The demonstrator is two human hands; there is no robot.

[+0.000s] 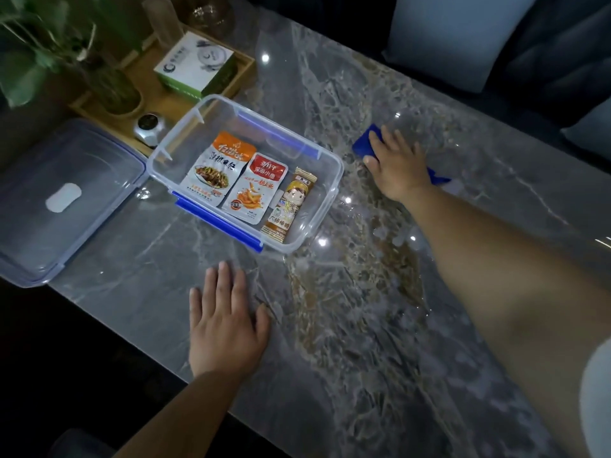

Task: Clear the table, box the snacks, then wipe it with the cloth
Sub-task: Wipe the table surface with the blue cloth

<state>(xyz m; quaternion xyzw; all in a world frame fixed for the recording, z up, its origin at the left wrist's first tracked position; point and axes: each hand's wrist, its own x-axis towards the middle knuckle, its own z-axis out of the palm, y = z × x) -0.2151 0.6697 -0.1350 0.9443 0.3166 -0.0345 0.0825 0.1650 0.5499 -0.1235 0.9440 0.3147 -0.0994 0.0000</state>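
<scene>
Blue folded cloth [363, 145], likely soft and limp, is pinned mid-pad under flat right hand [398, 163], not gripped; left hand [224, 322] laid flat.

The box [334, 190] sits toward the left end of the tabletop [363, 309], with the left packet [218, 170], middle packet [254, 190] and right packet [291, 206] side by side in it. The lid [66, 200] lies just left of the box, reaching over the near edge. Behind both, at the far left corner, the tray [158, 100] carries a carton [195, 66], plant [112, 90] and gadget [148, 130]. Right of the box, the cloth [365, 143] lies under the right hand [398, 165]. The left hand [224, 322] rests flat by the near edge, before the box.
</scene>
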